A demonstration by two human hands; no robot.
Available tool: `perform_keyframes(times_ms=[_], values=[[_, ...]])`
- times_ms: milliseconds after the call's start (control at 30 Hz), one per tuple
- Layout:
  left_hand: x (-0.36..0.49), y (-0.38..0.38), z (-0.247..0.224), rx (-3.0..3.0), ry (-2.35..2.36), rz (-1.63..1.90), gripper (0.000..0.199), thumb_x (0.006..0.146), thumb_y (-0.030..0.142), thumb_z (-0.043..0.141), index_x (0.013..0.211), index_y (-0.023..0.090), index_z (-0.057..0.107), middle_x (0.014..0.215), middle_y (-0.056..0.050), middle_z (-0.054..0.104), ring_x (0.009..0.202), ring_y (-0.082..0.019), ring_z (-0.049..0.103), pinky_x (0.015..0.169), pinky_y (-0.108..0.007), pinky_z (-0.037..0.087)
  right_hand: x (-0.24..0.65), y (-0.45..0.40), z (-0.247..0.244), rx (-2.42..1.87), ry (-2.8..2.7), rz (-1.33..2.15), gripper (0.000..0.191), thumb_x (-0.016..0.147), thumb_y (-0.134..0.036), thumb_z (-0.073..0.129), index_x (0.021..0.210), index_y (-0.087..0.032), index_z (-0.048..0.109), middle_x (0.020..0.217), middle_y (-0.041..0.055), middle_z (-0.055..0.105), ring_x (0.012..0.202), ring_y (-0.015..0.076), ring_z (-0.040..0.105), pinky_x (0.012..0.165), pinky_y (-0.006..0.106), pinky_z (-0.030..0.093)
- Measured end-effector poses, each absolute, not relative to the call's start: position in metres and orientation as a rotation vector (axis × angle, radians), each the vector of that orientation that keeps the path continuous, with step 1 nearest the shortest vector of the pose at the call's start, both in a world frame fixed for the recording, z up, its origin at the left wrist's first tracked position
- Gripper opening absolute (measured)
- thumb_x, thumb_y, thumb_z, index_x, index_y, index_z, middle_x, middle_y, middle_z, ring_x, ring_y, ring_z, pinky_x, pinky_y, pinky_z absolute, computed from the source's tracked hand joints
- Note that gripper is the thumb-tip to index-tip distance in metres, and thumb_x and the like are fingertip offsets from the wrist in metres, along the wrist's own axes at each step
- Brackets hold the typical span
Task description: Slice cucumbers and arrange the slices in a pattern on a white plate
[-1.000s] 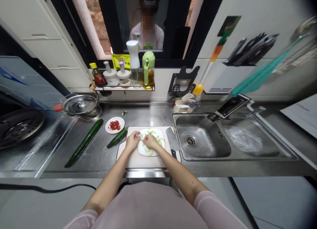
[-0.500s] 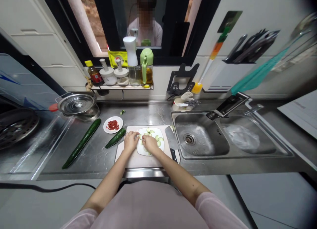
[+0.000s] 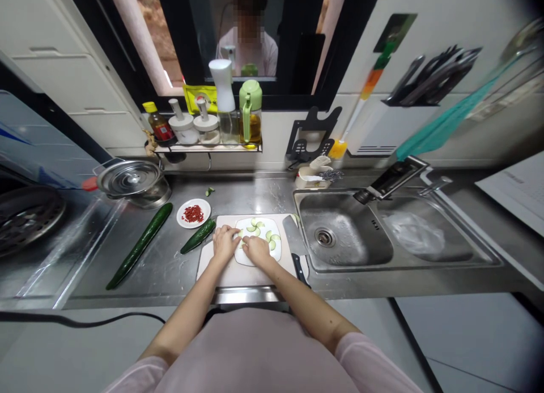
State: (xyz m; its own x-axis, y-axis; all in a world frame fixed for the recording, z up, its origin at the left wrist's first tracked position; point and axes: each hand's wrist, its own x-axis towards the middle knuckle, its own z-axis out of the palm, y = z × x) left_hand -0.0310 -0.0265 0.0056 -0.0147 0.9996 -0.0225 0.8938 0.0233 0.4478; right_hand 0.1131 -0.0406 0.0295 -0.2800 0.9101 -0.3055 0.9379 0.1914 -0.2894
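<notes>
A white square plate [image 3: 263,256] sits on the cutting board [image 3: 250,278], with several pale green cucumber slices [image 3: 272,244] arranged on it in small groups. My left hand [image 3: 225,243] is at the plate's left edge, its fingers bent and brought together around something too small to make out. Over the lower left of the plate is my right hand [image 3: 257,250], fingers closed; whatever they pinch is hidden. A cleaver [image 3: 294,237] lies along the board's right side, its black handle toward me. A cut cucumber [image 3: 198,236] rests just left of the board.
Left of the board are a white dish [image 3: 182,218] of chopped red pieces, a long cucumber [image 3: 142,243] and a lidded steel pot [image 3: 153,195]. A double sink [image 3: 348,234] is on the right. Bottles stand on a rack [image 3: 212,148] behind.
My right hand has moved slightly left and down on the plate, close to my left fingers. More of the plate's middle shows. The view has shifted a little.
</notes>
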Motion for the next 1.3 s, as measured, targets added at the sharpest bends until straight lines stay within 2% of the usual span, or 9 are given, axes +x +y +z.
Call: perform_keyframes(times_ms=[267, 700, 1300], values=[[-0.031, -0.027, 0.006, 1.905, 1.963, 0.442, 0.028, 0.081, 0.033, 0.061, 0.106, 0.029, 0.072, 0.109, -0.009, 0.06, 0.106, -0.028, 0.048, 0.088, -0.039, 0.034, 0.107, -0.039, 0.026, 1.916, 2.343, -0.641, 0.035, 0.096, -0.042, 0.041, 0.117, -0.019, 0.057, 0.106, 0.0113, 0.069, 0.099, 0.022, 0.063, 0.077, 0.029, 0.042], [-0.03, -0.028, 0.005, 1.911, 1.958, 0.453, 0.028, 0.08, 0.034, 0.061, 0.105, 0.028, 0.073, 0.107, -0.009, 0.059, 0.106, -0.028, 0.049, 0.088, -0.039, 0.034, 0.109, -0.036, 0.031, 1.863, 2.327, -0.651, 0.031, 0.094, -0.036, 0.046, 0.12, -0.022, 0.054, 0.104, 0.0105, 0.069, 0.1, 0.0229, 0.064, 0.078, 0.031, 0.043], [-0.027, -0.028, 0.005, 1.906, 1.944, 0.472, 0.026, 0.081, 0.033, 0.061, 0.103, 0.029, 0.074, 0.107, -0.008, 0.06, 0.105, -0.028, 0.05, 0.089, -0.04, 0.033, 0.109, -0.039, 0.035, 1.866, 2.315, -0.649, 0.031, 0.093, -0.033, 0.045, 0.12, -0.021, 0.055, 0.105, 0.0112, 0.069, 0.1, 0.0229, 0.064, 0.078, 0.031, 0.043]])
